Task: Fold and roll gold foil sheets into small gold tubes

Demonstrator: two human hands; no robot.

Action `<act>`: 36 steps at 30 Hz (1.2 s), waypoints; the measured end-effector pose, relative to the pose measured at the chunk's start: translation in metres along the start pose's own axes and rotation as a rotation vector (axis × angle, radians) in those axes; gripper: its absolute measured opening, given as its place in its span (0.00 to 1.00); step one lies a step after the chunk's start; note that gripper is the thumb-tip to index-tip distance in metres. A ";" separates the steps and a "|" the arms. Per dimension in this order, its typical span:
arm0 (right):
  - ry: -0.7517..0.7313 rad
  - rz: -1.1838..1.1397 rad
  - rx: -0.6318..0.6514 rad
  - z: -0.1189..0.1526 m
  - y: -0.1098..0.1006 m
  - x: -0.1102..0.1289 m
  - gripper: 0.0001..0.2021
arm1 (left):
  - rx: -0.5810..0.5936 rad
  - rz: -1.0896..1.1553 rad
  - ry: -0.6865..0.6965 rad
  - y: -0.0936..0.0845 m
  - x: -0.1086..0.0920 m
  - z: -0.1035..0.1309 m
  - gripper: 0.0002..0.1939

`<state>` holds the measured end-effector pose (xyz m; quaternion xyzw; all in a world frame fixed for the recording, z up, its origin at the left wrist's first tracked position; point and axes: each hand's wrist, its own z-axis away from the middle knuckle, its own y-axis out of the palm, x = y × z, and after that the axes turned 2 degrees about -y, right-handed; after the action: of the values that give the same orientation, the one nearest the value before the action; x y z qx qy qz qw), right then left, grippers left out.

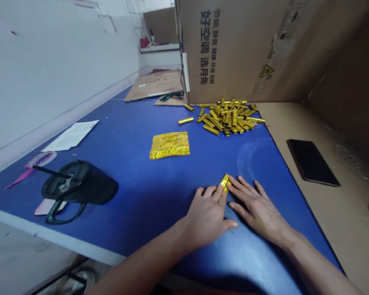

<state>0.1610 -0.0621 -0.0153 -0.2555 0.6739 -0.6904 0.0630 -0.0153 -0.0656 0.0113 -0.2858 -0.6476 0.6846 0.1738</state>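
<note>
A small folded strip of shiny gold foil paper lies on the blue tabletop between my hands. My left hand presses its bent fingertips onto the strip's lower left side, thumb stuck out to the right. From the other side, my right hand touches the strip with its leading fingertips, its fingers stretched and spread low over the table. Part of the strip is hidden under the fingers. Farther back lies a flat stack of gold foil sheets. Behind it to the right is a heap of rolled gold foil tubes.
A dark lidded mug with a straw stands at left, near a pink-handled item and white paper. A large cardboard box rises behind the heap. At right, a dark phone lies on cardboard beyond the table's edge.
</note>
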 end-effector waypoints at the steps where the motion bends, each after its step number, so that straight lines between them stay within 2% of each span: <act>1: 0.001 -0.009 0.006 0.000 -0.001 -0.001 0.24 | 0.014 0.013 0.010 -0.003 0.000 0.001 0.33; 7: -0.031 -0.089 0.061 -0.004 -0.012 -0.005 0.20 | 0.081 0.051 0.059 -0.011 -0.008 0.009 0.32; 14: -0.058 -0.102 0.115 -0.007 -0.022 -0.007 0.18 | 0.070 -0.001 0.101 0.001 -0.011 0.014 0.36; 19: -0.091 -0.103 0.114 -0.007 -0.021 -0.009 0.18 | 0.065 0.045 0.046 0.013 -0.012 0.020 0.38; 24: -0.124 -0.080 0.120 -0.006 -0.020 -0.013 0.18 | 0.017 0.042 -0.022 0.017 -0.018 0.023 0.39; 31: -0.123 -0.048 0.091 -0.003 -0.016 -0.012 0.18 | -0.006 -0.017 -0.025 0.019 -0.020 0.019 0.36; 36: -0.114 -0.055 0.070 0.002 -0.012 -0.015 0.20 | -0.010 -0.038 -0.032 0.023 -0.023 0.019 0.37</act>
<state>0.1777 -0.0565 -0.0082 -0.3102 0.6374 -0.6994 0.0914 -0.0063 -0.0971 -0.0075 -0.2634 -0.6590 0.6824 0.1749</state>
